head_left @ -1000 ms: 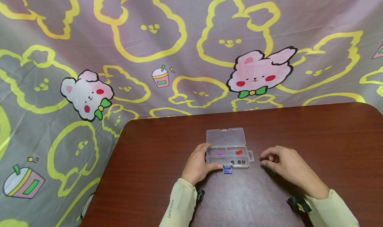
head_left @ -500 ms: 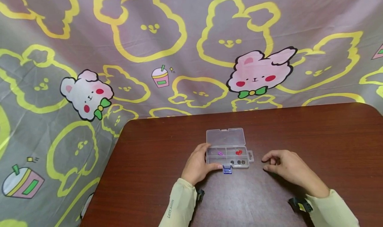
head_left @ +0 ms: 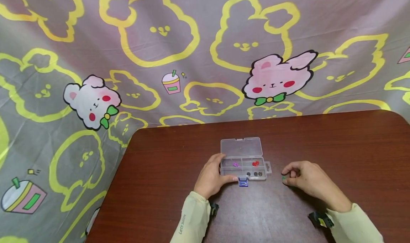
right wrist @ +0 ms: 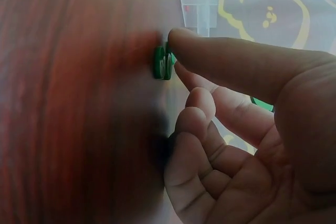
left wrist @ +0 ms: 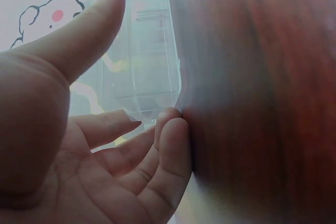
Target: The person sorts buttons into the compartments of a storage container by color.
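A clear plastic compartment box lies on the table with its lid folded back. My left hand grips its left end, thumb along the front side beside the blue latch. Red pieces lie in the back right compartment and a purple piece in the back left. Several dark round pieces sit along the front. Right of the box, my right hand pinches a small green disc-like piece between thumb and index finger. The right wrist view shows green discs at those fingertips, close to the tabletop.
The brown wooden table extends around the box on all sides. Behind it hangs a patterned cloth. A clear hanging tab sticks out from the box's right end.
My right hand has shifted slightly right, and the green piece, earlier beneath the hand and then hidden, now shows at its fingertips. The left hand and the box stay in place.
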Action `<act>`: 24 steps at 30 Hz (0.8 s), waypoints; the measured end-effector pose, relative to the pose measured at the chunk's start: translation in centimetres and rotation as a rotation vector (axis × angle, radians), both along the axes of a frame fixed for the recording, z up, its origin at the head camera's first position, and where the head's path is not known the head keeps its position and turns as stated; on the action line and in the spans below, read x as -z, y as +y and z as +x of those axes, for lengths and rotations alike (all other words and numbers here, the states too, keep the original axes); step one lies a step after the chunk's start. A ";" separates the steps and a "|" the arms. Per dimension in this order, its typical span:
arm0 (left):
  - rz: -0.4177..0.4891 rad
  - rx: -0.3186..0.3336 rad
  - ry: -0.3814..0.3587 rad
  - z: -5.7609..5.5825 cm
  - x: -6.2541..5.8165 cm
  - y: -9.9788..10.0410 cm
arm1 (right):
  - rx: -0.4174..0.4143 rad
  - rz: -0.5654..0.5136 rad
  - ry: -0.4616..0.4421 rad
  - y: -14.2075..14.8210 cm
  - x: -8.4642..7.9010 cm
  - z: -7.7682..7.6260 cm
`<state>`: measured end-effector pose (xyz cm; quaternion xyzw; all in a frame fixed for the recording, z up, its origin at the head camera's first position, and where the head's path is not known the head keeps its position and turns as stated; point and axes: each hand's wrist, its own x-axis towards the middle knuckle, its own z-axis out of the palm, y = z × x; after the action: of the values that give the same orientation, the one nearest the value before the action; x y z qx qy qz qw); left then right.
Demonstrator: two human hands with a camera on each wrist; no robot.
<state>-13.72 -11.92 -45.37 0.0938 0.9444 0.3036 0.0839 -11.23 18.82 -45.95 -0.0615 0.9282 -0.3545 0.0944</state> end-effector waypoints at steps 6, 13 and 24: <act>0.000 0.001 0.005 0.0 0.0 0.0 | 0.005 0.008 0.014 -0.1 0.2 0.0; -0.009 0.004 0.018 0.0 0.0 0.0 | 0.011 0.018 0.018 -0.1 0.3 0.0; -0.008 -0.001 0.015 0.0 0.1 0.0 | 0.002 0.015 0.012 0.0 0.3 -0.1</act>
<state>-13.74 -11.89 -45.46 0.0953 0.9463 0.2993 0.0770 -11.36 18.78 -46.27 -0.0618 0.9314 -0.3474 0.0891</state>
